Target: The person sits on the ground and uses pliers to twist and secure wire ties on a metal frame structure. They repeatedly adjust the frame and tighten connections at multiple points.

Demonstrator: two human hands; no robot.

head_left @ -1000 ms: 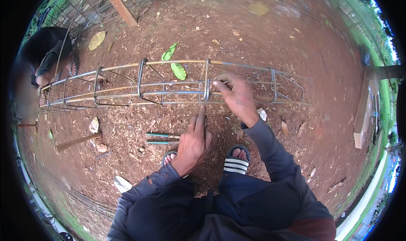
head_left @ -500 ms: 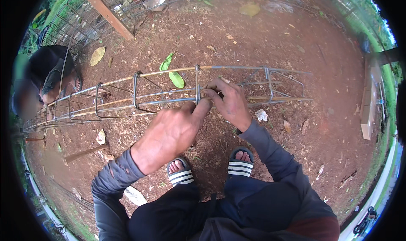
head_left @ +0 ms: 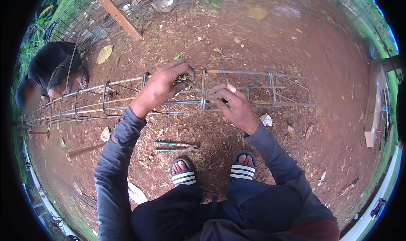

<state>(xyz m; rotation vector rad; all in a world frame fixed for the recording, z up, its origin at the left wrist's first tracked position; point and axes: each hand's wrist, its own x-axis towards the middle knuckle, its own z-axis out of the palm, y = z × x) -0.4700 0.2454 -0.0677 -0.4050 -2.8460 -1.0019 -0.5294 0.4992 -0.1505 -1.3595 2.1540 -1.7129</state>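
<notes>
A long cage of steel rebar (head_left: 228, 71), with bent stirrups, spans the view in front of me, raised off the ground. My left hand (head_left: 163, 85) is over its far bar, left of a stirrup (head_left: 204, 82). Its fingers and thumb curl toward each other; a green leaf on the ground shows through the gap, and anything thin between the tips is too small to tell. My right hand (head_left: 237, 107) is closed in a pinch right beside that stirrup, at the near bar. What its fingertips grip cannot be made out.
Pincers with green handles (head_left: 175, 147) lie on the soil before my sandals (head_left: 184, 173). A person (head_left: 55, 69) crouches by the cage's left end. A wooden post (head_left: 116, 14) stands at the far left, near more mesh. A pale block (head_left: 372, 114) is at the right.
My left hand has moved up and away from the stirrup to the far bar, uncovering the pincers. My right hand stays by the stirrup. The view has shifted slightly.
</notes>
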